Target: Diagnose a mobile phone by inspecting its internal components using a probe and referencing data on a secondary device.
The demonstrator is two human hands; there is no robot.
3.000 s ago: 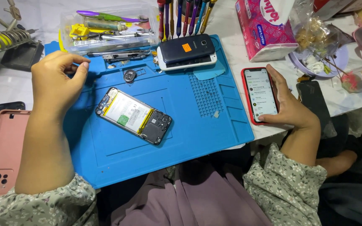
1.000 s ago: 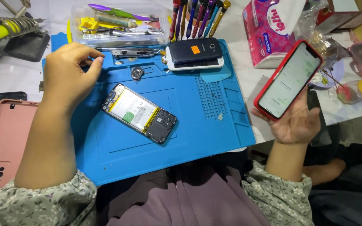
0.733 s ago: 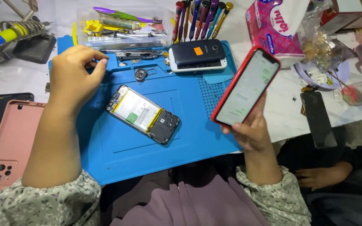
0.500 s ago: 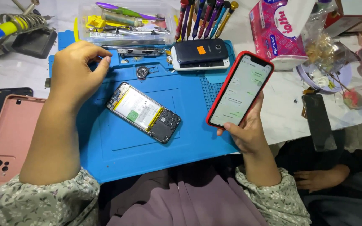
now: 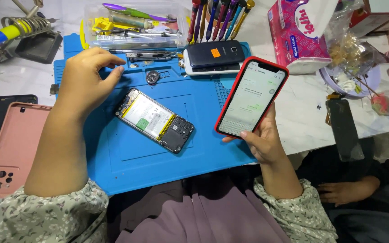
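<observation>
Red-cased phone [image 5: 251, 98], screen lit, is clasped upright in the right hand [image 5: 263, 140] over the near right corner of the blue mat [image 5: 127, 166]. Her left hand [image 5: 86, 78] rests on the mat's far left, fingers curled loosely, gripping nothing, just beside the opened phone [image 5: 155, 120] lying flat with its battery bared. Behind, a clear plastic box [image 5: 133, 27] holds tweezers and yellow and purple tools. Screwdrivers [image 5: 219, 18] stand beside it.

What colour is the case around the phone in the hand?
Red, around the lit phone held in the right hand; the head view shows it.
</observation>
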